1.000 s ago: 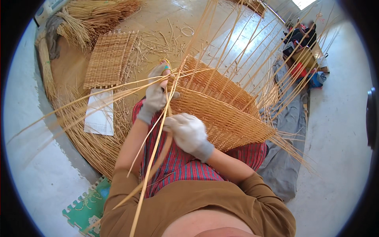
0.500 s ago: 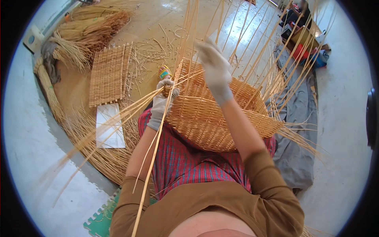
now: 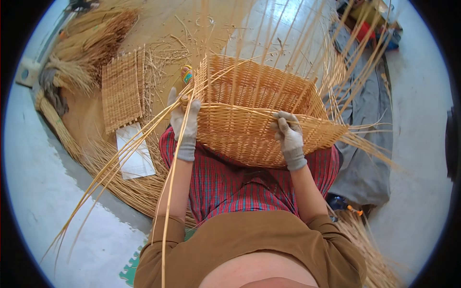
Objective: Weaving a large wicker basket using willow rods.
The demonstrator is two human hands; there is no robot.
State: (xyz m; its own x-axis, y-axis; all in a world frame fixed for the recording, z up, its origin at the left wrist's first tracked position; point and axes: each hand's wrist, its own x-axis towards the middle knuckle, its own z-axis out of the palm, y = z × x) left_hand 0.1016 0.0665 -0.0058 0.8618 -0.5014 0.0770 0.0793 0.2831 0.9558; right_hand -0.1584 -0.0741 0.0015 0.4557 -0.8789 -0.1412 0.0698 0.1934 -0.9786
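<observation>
A wicker basket (image 3: 240, 137) in woven tan rods rests on my lap, its open side away from me and long upright stakes rising from its far edges. My left hand (image 3: 185, 126), in a pale glove, grips the basket's left corner, where several loose rods (image 3: 129, 146) cross and fan out to the lower left. One thicker rod (image 3: 169, 211) runs down from that hand past my left forearm. My right hand (image 3: 289, 138), also gloved, is closed with thumb and fingertips on the near rim, pinching a rod that lies along it.
Bundles of straw-coloured rods (image 3: 91, 43) lie at the far left. Beside them is a woven panel (image 3: 122, 89), with a white sheet (image 3: 136, 152) below it. Loose rods (image 3: 115, 180) spread along the left. Grey cloth (image 3: 367, 139) covers the floor at the right.
My right hand has come down from above the basket to its near rim and closed there. My left hand stays at the left corner. The view has shifted slightly.
</observation>
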